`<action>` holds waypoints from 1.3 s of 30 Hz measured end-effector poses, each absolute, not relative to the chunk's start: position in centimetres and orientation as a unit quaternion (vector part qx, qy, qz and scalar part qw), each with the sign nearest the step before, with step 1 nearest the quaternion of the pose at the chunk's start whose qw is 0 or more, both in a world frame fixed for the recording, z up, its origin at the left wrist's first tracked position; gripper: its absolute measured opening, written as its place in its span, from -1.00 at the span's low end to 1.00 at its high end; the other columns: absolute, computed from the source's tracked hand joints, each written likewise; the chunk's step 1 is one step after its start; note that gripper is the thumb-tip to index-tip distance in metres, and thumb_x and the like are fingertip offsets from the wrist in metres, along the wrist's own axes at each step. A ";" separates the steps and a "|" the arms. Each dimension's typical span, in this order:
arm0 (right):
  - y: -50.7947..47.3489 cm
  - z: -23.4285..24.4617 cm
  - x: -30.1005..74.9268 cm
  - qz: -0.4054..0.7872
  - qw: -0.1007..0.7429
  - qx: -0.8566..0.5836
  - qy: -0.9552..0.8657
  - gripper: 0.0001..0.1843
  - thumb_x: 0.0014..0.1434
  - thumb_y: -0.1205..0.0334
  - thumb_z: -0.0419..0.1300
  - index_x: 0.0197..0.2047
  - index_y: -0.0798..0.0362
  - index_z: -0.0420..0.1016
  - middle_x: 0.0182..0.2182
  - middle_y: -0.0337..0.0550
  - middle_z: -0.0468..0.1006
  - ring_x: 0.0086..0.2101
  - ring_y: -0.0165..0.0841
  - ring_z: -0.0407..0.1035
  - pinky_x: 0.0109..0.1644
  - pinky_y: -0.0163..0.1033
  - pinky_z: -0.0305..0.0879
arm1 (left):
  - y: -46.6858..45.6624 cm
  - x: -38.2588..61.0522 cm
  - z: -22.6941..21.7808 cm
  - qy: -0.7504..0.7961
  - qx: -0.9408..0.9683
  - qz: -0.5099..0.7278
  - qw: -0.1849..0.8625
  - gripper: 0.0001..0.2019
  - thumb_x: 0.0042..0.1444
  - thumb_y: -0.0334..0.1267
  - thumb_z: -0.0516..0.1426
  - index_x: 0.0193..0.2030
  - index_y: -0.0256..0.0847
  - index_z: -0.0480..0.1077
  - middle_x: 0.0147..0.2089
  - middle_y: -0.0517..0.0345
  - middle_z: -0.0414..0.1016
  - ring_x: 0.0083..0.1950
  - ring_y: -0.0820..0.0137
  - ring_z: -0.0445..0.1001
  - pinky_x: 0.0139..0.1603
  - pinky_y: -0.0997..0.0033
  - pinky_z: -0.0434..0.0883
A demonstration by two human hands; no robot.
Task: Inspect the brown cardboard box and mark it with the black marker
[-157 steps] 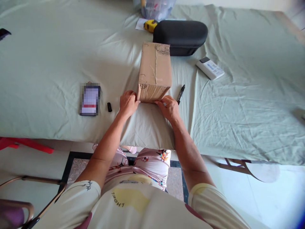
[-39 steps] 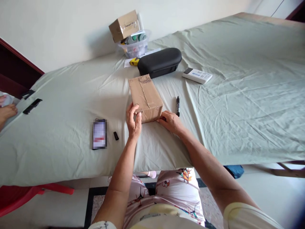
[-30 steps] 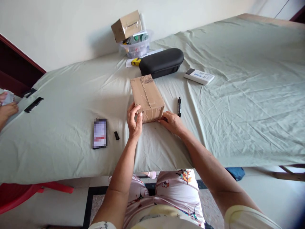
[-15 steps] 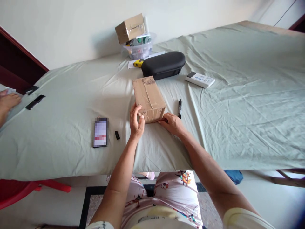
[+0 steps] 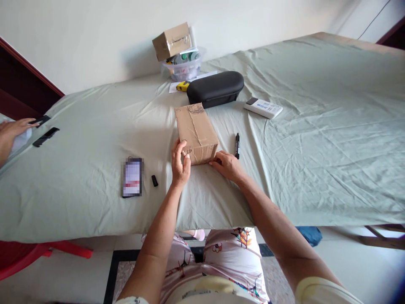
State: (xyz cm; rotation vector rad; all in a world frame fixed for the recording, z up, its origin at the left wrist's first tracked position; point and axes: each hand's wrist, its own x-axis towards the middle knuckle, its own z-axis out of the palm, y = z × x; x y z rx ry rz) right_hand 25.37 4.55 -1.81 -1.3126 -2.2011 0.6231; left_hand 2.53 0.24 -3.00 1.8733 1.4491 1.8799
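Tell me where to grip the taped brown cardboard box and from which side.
Take its two long sides near the end closest to the person, coming from that side. The taped brown cardboard box lies flat, long axis pointing away, and the black hard case sits just beyond its far end.

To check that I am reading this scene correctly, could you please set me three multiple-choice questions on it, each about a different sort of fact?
1. Where does the black marker lie?
A) To the right of the brown parcel
B) On the black case
C) Inside the plastic tub

2. What colour is the sheet under the parcel?
A) Red
B) Pale green
C) Dark blue

3. What state is the parcel in?
A) Flaps open
B) Closed and taped
C) Torn in half

Answers:
1. A: it lies on the sheet beside the parcel.
2. B: the sheet shows pale green.
3. B: taped seams run along its closed top, with the left hand and right hand at its near end.
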 end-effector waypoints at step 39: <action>6.6 -2.5 28.6 0.130 0.303 -0.718 -0.613 -0.51 0.27 0.23 0.09 0.07 -0.06 0.81 -0.10 0.03 0.61 -0.20 -0.21 0.44 0.07 0.03 0.44 | 0.6 3.4 -1.4 0.483 0.574 0.661 0.031 -0.64 0.52 0.09 0.14 0.21 -0.03 0.58 0.32 -0.08 0.63 0.32 0.25 0.64 0.19 0.26 0.65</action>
